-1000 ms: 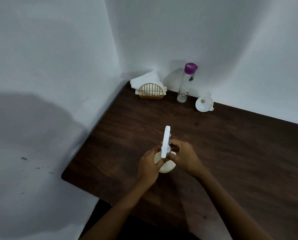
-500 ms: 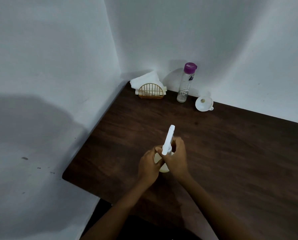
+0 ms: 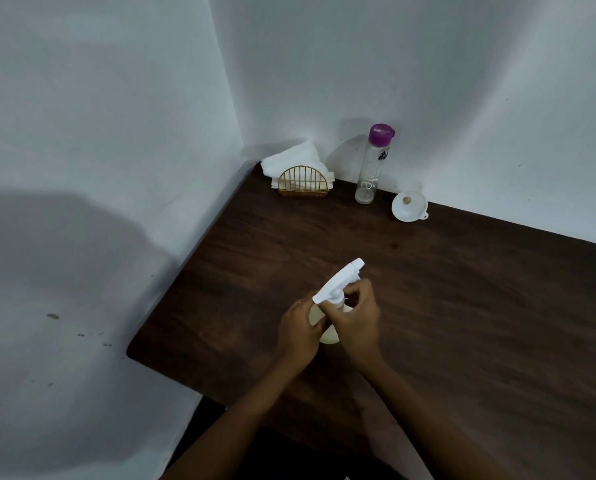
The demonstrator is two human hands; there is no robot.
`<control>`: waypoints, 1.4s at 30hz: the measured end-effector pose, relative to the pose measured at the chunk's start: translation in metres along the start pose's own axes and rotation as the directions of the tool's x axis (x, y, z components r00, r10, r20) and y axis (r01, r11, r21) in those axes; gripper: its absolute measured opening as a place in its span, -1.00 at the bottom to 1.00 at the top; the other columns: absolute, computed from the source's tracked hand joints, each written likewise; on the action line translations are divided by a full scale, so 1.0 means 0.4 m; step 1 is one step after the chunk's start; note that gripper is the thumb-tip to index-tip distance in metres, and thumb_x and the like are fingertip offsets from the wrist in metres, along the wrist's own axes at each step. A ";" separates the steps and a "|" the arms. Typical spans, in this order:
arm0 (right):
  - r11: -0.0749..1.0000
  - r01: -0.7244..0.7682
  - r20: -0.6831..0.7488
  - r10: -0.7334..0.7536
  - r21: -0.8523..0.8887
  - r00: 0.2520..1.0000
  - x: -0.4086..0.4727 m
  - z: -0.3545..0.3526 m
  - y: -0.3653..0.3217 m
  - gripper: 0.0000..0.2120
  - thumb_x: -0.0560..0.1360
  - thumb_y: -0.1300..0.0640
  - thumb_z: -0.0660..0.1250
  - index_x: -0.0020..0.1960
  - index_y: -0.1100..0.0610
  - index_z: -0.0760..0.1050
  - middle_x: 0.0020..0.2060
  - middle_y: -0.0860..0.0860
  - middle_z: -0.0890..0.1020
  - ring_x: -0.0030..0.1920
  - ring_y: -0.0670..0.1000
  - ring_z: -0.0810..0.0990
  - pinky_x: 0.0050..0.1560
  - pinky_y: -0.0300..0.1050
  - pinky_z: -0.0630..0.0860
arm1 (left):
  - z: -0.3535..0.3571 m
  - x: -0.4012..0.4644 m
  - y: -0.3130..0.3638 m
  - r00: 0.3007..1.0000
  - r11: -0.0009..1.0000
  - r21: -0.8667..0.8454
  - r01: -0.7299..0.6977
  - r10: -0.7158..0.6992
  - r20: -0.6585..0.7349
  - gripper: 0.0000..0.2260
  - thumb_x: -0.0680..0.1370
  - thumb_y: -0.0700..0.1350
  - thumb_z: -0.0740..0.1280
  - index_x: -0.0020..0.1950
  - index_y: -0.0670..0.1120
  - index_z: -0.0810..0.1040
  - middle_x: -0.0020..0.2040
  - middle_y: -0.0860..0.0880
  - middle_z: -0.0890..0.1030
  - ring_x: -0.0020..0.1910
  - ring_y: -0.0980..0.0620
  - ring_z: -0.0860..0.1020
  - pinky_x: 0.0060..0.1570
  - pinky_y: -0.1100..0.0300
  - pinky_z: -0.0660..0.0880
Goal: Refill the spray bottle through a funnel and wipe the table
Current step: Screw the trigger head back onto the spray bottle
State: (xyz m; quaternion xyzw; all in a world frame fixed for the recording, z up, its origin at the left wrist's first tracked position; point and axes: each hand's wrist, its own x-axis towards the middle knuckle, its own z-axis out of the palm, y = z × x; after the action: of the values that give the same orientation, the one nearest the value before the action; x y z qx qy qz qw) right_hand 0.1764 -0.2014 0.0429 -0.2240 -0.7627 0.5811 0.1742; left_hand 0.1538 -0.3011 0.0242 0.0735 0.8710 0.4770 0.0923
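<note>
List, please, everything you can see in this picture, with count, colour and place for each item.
Table: one, dark brown wood, set into the wall corner.
Spray bottle: one, cream body, standing mid-table between the hands.
Spray head: one, white, on top of the bottle, nozzle pointing away to the right.
Water bottle: one, clear with purple cap, upright by the back wall.
Funnel: one, white, on the table right of the water bottle.
Napkin holder: one, gold wire, back corner.
Napkins: white stack, in the holder.
Left hand: grips the bottle body.
Right hand: grips the bottle's neck under the spray head.
</note>
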 end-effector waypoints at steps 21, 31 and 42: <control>0.995 -0.065 0.019 0.064 0.074 0.998 0.001 0.017 0.012 -0.66 0.33 0.21 0.51 -0.04 0.05 0.39 -0.14 -0.09 0.53 -0.07 -0.07 0.54 -0.14 -0.36 0.44 | 0.004 0.011 -0.015 1.000 1.000 0.024 0.002 -0.001 -0.009 -0.71 0.51 -0.14 0.39 0.23 -0.13 0.56 0.12 -0.06 0.64 0.13 -0.01 0.58 0.12 0.13 0.51; 1.000 0.008 0.054 -0.008 0.002 0.999 -0.003 -0.018 0.024 -0.81 0.35 0.18 0.51 -0.11 0.07 0.53 -0.11 -0.05 0.61 -0.06 -0.10 0.57 -0.10 -0.41 0.43 | 0.007 -0.002 -0.004 0.999 0.999 0.048 -0.019 0.021 -0.039 -0.74 0.51 -0.14 0.39 0.18 -0.17 0.58 0.09 -0.08 0.65 0.06 0.02 0.57 -0.04 0.33 0.37; 0.999 -0.007 0.175 0.015 -0.046 0.984 0.021 -0.030 0.031 -0.72 0.33 0.11 0.53 -0.04 0.11 0.52 -0.02 -0.03 0.58 0.00 -0.07 0.54 -0.07 -0.28 0.44 | 0.005 -0.005 0.000 0.999 0.999 0.034 -0.017 0.018 -0.027 -0.66 0.49 0.03 0.35 0.15 -0.16 0.59 0.04 -0.06 0.66 0.04 0.00 0.60 -0.02 0.24 0.45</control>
State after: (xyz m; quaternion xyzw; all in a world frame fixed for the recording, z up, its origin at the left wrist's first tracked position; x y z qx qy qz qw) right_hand 0.1777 -0.1842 0.0341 -0.1801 -0.7868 0.5821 0.0981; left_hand 0.1561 -0.3001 0.0233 0.0762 0.8795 0.4638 0.0751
